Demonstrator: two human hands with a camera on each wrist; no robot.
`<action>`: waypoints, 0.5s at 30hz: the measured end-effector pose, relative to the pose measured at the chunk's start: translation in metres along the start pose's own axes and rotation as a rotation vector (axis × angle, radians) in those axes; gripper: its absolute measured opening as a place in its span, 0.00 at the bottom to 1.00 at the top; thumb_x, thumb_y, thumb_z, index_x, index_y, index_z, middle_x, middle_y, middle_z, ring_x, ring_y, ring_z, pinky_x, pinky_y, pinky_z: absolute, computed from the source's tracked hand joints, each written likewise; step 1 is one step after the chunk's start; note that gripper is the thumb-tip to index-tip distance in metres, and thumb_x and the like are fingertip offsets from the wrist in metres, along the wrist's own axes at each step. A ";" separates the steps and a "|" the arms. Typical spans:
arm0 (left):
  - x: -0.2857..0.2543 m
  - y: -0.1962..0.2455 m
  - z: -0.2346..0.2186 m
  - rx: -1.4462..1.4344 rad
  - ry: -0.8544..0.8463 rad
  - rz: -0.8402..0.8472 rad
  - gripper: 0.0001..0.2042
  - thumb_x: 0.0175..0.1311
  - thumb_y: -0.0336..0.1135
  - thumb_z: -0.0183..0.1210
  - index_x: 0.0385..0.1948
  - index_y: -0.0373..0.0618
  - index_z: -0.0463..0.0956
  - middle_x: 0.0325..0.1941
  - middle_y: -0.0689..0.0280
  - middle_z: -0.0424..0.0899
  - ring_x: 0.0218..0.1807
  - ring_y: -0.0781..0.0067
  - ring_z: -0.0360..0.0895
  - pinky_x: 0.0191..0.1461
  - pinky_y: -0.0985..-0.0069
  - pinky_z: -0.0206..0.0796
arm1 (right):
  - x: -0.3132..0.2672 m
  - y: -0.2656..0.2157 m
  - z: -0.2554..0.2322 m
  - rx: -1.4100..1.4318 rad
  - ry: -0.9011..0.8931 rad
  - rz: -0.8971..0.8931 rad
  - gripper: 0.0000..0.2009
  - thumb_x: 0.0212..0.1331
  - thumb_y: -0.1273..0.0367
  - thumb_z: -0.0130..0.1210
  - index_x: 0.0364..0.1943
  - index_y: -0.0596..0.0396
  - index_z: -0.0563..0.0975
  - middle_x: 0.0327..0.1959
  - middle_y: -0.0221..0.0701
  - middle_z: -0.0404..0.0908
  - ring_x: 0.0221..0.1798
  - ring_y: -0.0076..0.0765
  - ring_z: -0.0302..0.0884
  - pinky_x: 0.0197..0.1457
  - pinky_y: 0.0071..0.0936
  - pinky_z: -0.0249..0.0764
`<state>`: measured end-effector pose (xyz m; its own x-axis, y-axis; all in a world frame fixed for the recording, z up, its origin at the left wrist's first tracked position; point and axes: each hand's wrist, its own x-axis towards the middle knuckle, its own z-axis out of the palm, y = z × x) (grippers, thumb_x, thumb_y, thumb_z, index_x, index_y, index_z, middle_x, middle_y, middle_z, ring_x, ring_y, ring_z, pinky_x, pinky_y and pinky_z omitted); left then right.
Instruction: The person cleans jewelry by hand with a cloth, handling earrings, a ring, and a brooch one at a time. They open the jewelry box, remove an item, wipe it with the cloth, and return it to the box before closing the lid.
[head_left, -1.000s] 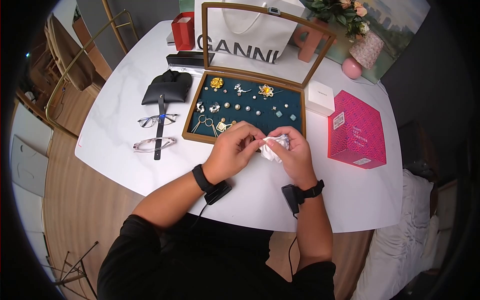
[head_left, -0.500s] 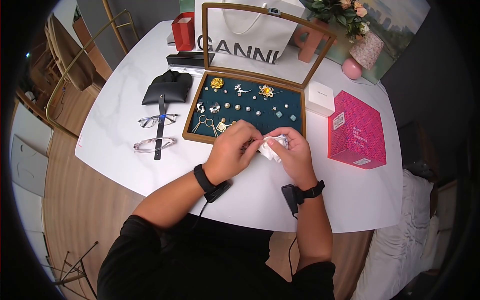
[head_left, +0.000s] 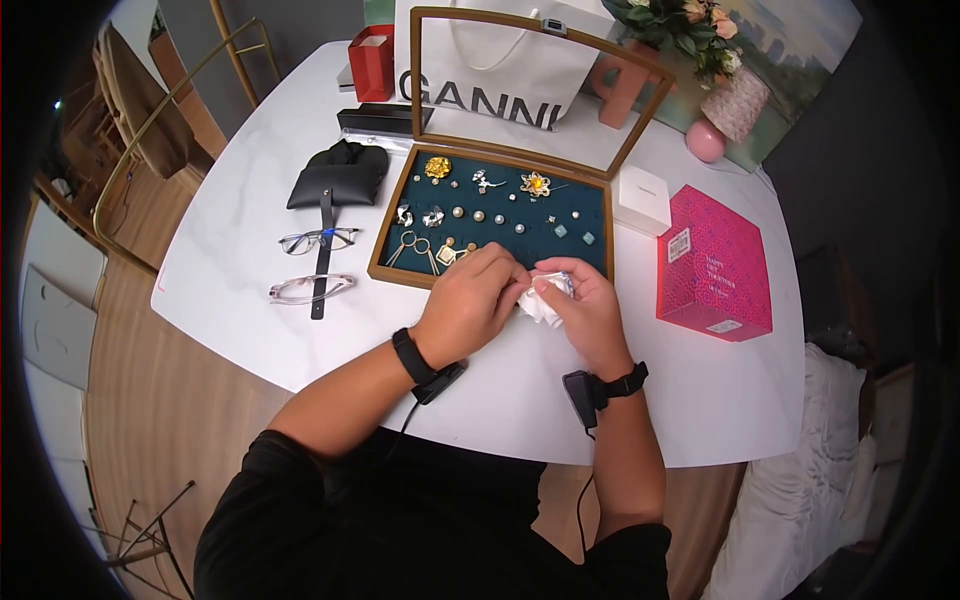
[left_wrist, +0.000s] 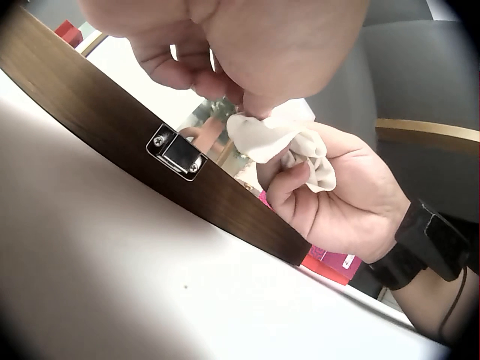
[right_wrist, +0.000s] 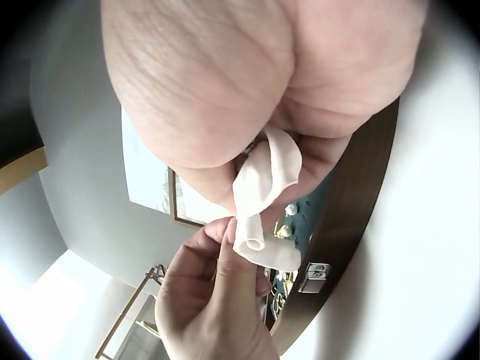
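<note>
Just in front of the jewelry box, both hands meet around a crumpled white cloth. My right hand holds the bunched cloth, its thumb pressed on top. With thumb and fingertips, my left hand pinches the cloth's left edge. In the right wrist view, a small shiny bit shows inside the cloth, mostly hidden by folds and fingers; what it is I cannot tell. Earrings, pearl studs and brooches sit in the box's dark green lining, under its raised glass lid.
Two pairs of glasses and a black pouch lie left of the box. To the right stand a small white box and a pink patterned box. A white paper bag is behind the lid.
The left fingers have closed in at the cloth's edge, and the cloth's folds have shifted slightly. The head view has moved a little; the boxes and jewelry stay put.
</note>
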<state>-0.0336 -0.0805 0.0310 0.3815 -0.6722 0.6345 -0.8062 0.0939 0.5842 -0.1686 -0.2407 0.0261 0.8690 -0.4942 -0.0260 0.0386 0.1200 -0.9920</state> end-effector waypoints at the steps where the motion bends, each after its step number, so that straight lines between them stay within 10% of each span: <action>1: 0.000 0.000 0.000 0.001 -0.004 -0.017 0.07 0.66 0.22 0.71 0.40 0.39 0.82 0.43 0.57 0.82 0.41 0.55 0.85 0.43 0.66 0.79 | 0.000 0.000 0.001 0.001 -0.001 0.000 0.13 0.74 0.74 0.67 0.57 0.63 0.82 0.52 0.33 0.89 0.53 0.22 0.86 0.57 0.21 0.82; 15: -0.005 -0.004 0.005 -0.082 -0.041 -0.205 0.06 0.74 0.25 0.66 0.44 0.39 0.78 0.44 0.56 0.79 0.40 0.55 0.84 0.43 0.67 0.76 | 0.000 0.010 0.002 -0.101 -0.026 -0.134 0.12 0.72 0.75 0.69 0.55 0.62 0.85 0.49 0.30 0.90 0.49 0.20 0.86 0.53 0.21 0.83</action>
<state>-0.0345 -0.0808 0.0231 0.5140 -0.7122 0.4781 -0.6733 0.0104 0.7393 -0.1670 -0.2378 0.0161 0.8718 -0.4775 0.1094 0.1064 -0.0333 -0.9938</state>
